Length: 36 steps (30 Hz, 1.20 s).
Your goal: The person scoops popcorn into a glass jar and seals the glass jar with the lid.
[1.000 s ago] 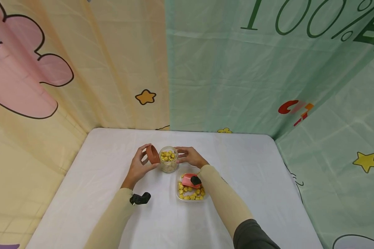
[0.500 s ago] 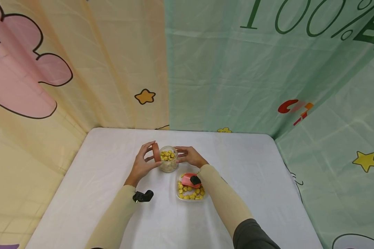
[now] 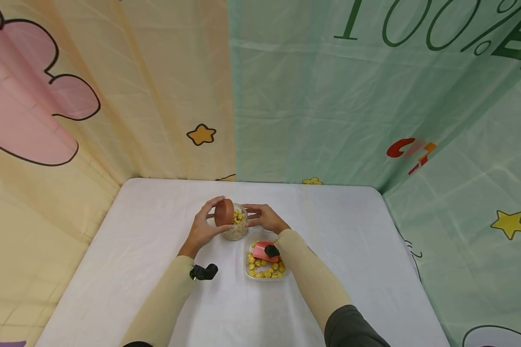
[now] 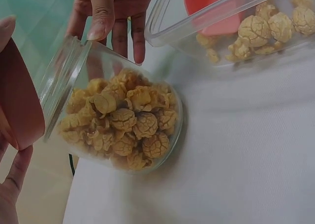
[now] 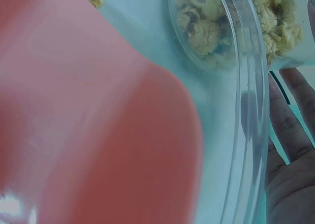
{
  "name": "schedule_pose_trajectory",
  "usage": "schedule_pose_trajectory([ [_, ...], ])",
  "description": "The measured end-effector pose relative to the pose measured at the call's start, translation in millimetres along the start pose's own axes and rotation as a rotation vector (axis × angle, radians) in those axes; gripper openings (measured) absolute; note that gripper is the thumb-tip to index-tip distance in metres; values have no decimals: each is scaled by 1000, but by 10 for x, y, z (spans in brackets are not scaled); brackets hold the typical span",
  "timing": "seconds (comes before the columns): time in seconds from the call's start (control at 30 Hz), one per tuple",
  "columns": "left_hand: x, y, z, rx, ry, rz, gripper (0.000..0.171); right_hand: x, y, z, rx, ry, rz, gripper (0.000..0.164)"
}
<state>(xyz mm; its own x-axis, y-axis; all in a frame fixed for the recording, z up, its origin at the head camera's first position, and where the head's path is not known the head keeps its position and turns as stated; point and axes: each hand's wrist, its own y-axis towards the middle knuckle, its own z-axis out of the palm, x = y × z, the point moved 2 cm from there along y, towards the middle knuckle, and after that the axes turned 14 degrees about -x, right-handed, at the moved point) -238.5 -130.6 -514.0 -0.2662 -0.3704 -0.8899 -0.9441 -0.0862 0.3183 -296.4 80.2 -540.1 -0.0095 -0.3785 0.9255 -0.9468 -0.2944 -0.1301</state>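
Observation:
In the head view my left hand (image 3: pixel 201 233) grips a round reddish-brown lid (image 3: pixel 224 213) by its edge, thumb on the near side. The lid is tilted above the left part of a clear jar's mouth and hides some of it. Popcorn (image 4: pixel 130 118) fills much of the jar (image 3: pixel 234 234), which stands upright on the table. My right hand (image 3: pixel 266 218) holds the jar from the right; in the left wrist view its thumb lies at the rim and its fingers run down the far side.
A clear plastic box (image 4: pixel 197 23) of popcorn stands in front of the jar, under my right forearm. A pink scoop (image 3: pixel 260 251) lies in it, large and blurred in the right wrist view. White cloth covers the table (image 3: pixel 338 250); printed curtains (image 3: pixel 304 106) surround it.
My left hand has moved right with the lid, from beside the jar to partly over its mouth, turning the lid on the way. The right hand and jar stay put.

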Motion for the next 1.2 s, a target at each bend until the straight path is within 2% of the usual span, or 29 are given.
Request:
schedule_pose_trajectory([
  [0.27,-27,32,54,36,95,-18,82,-6,-10,6,6,-14,-4,61],
  [0.53,-38,73,110,61,97,41,80,-20,7,3,-1,-36,-16,61],
  [0.67,-38,91,132,77,124,57,79,-15,6,4,1,-39,-17,61],
  [0.93,-55,122,183,118,177,42,76,4,-19,-3,0,-18,-13,61],
  [1.2,-52,145,242,133,262,94,76,9,-28,-12,-6,-22,-26,63],
])
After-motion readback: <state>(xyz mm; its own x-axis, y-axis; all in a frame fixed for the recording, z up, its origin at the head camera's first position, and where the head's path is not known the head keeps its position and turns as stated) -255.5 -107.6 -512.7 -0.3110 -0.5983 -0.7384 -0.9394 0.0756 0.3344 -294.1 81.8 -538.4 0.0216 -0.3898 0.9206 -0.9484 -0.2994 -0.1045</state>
